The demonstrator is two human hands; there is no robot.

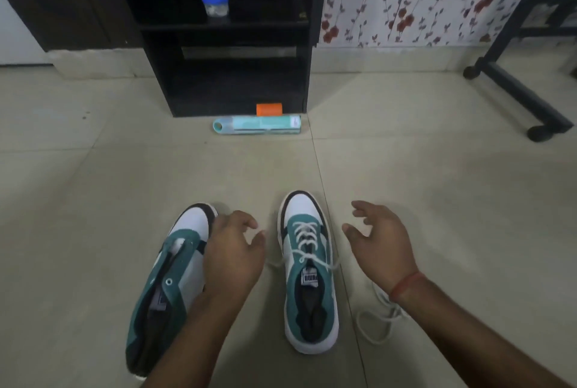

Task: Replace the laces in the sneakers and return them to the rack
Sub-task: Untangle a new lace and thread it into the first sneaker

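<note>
Two teal-and-white sneakers lie on the tiled floor. The left sneaker [170, 281] has no lace and leans on its side; my left hand [232, 258] hovers over its right edge with loosely curled fingers, holding nothing. The right sneaker [307, 269] stands upright with a white lace threaded through its eyelets, the ends untied. My right hand [379, 244] floats to the right of it, fingers spread and relaxed. A loose white lace [379, 317] lies on the floor under my right forearm. The black shoe rack [231, 34] stands ahead against the wall.
A clear jar with a blue lid [214, 4] sits on a rack shelf. An orange roll [269, 109] and a teal box [257, 125] lie on the floor in front of the rack. A black wheeled stand [512, 87] is at right.
</note>
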